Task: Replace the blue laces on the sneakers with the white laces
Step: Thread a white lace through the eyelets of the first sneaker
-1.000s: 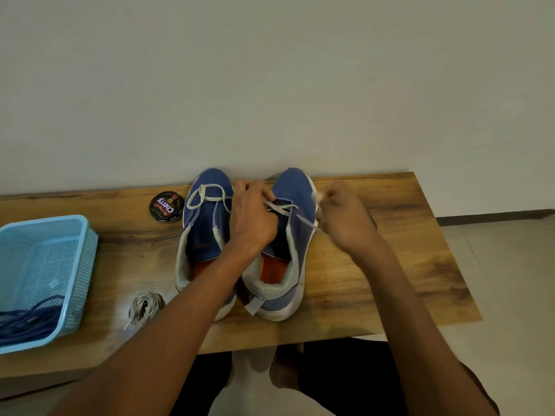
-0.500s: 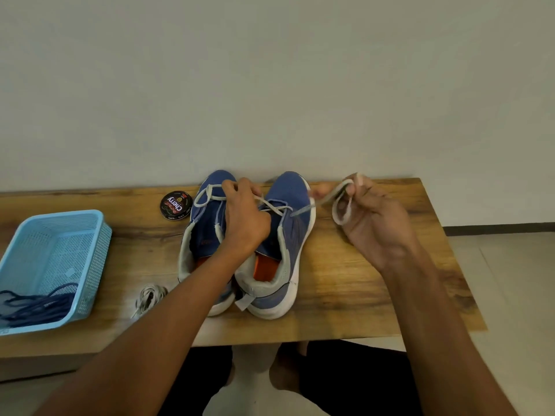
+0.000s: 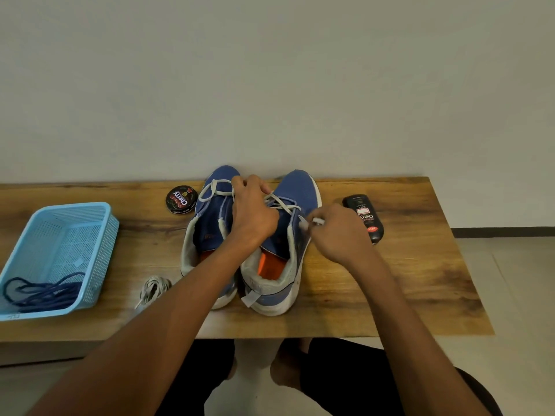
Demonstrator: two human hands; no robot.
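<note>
Two blue sneakers stand side by side on the wooden bench, toes toward the wall: the left sneaker (image 3: 210,223) and the right sneaker (image 3: 294,235). A white lace (image 3: 282,204) is threaded through the front eyelets of both. My left hand (image 3: 253,214) lies over the gap between the shoes, fingers curled on the lace near the right shoe's front. My right hand (image 3: 339,232) pinches the lace's free end at the right shoe's outer side. The blue laces (image 3: 42,292) lie in the light blue basket (image 3: 99,235). A bundled white lace (image 3: 153,288) lies on the bench.
A round black shoe polish tin (image 3: 181,200) sits left of the shoes near the wall. A black polish bottle (image 3: 365,217) lies right of my right hand. The bench's front edge (image 3: 360,334) runs above my legs. The floor lies to the right.
My right hand, which had pulled the lace up and out to the right, has come back down to the right shoe's side. The view shifted and the black bottle is uncovered.
</note>
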